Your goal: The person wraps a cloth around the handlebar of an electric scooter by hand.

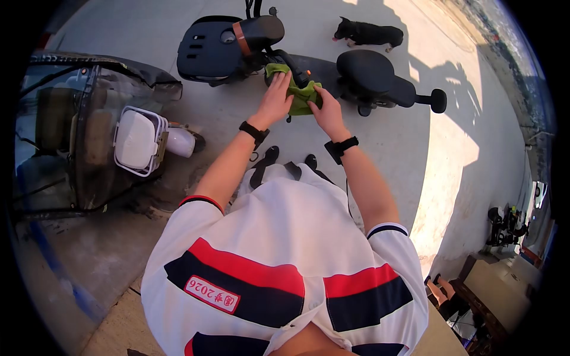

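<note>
A green cloth (305,98) is spread between my two hands, against the middle of a black electric scooter (317,66). My left hand (275,99) grips the cloth's left part, fingers pointing up toward the scooter. On the other side, my right hand (328,111) pinches the cloth's right edge between thumb and fingers. The scooter's dark seat (364,70) lies to the right of my hands, and its black front basket (208,50) to the left. Part of the scooter's body is hidden behind the cloth and my hands.
At the left stands a vehicle with a clear plastic cover (95,130) and a white child seat or basket (138,141). A black dog (371,33) is on the concrete ground beyond the scooter. At the lower right are another person's legs (440,291) and a parked motorbike (504,227).
</note>
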`<state>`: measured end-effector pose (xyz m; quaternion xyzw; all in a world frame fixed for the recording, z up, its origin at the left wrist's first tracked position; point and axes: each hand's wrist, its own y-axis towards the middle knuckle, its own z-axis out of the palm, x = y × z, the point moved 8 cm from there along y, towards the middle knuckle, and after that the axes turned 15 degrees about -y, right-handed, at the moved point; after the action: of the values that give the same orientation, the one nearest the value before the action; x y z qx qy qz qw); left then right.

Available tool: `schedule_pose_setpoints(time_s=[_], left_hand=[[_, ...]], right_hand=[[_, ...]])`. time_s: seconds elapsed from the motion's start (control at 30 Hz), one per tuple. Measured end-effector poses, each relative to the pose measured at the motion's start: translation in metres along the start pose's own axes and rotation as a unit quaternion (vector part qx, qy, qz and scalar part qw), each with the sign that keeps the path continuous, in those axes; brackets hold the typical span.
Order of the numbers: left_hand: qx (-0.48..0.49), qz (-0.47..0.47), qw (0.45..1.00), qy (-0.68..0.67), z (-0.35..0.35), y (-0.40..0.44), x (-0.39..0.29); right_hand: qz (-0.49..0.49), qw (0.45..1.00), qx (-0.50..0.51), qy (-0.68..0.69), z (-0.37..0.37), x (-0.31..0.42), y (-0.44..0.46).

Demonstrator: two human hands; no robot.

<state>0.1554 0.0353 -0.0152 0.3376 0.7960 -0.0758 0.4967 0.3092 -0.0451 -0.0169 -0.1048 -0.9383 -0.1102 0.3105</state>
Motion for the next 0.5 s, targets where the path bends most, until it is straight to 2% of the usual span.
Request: schedule_pose_setpoints(time_s=[0.13, 0.23, 0.43, 0.5], left_hand=[[0.008, 0.007, 0.999, 0.042, 0.012, -0.009, -0.006], [-0.009, -0.013, 1.000, 0.014, 0.012, -0.017, -0.012], [0.036, -0.077, 0.996, 0.040, 0.022, -0.049, -0.009], [0.021, -0.099, 0.994, 0.040, 0.026, -0.061, -0.006]], right_hand=[[-0.024, 0.999, -0.029, -0.003, -0.010, -0.006, -0.010], [-0.027, 0.999, -0.031, 0.013, -0.010, -0.009, -0.011], [-0.065, 0.997, -0.034, 0.006, -0.014, -0.005, -0.011], [-0.082, 0.996, -0.023, -0.009, -0.013, -0.006, -0.012]])
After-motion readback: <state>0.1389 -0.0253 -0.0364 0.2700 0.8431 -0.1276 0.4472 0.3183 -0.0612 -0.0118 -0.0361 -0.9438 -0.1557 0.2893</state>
